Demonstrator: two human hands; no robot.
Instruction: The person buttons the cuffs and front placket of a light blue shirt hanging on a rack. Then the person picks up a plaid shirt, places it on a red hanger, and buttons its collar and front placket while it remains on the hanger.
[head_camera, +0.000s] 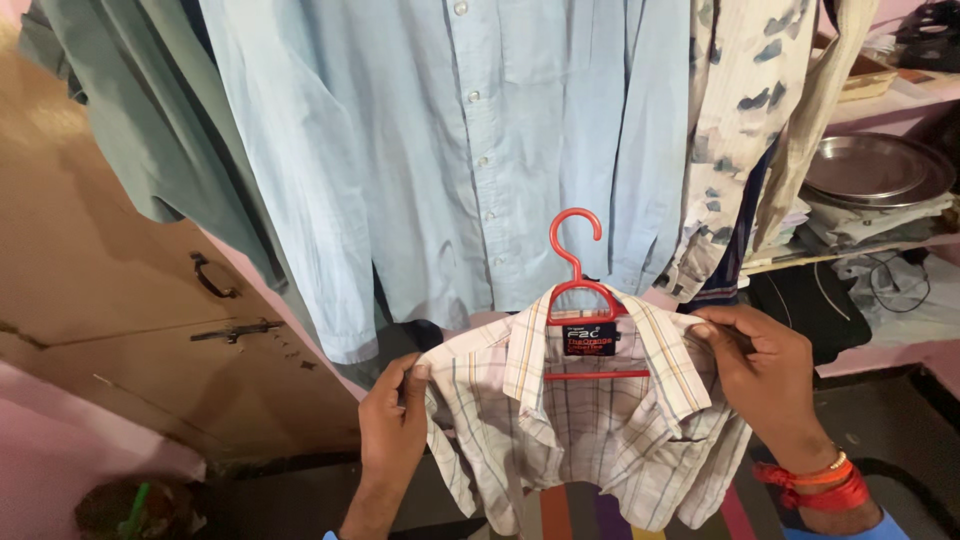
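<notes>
Head view: my left hand and right hand each pinch a shoulder of the checked shirt on its red hanger, before the hanging blue shirt; I judge it light, limp, best held at shoulders.

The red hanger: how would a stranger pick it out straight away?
Start at the big pale blue shirt hanging in the middle. Just below it, two hands hold up a small checked shirt; the red hanger sticks out of its collar, the only bright red hook among the clothes.
</notes>
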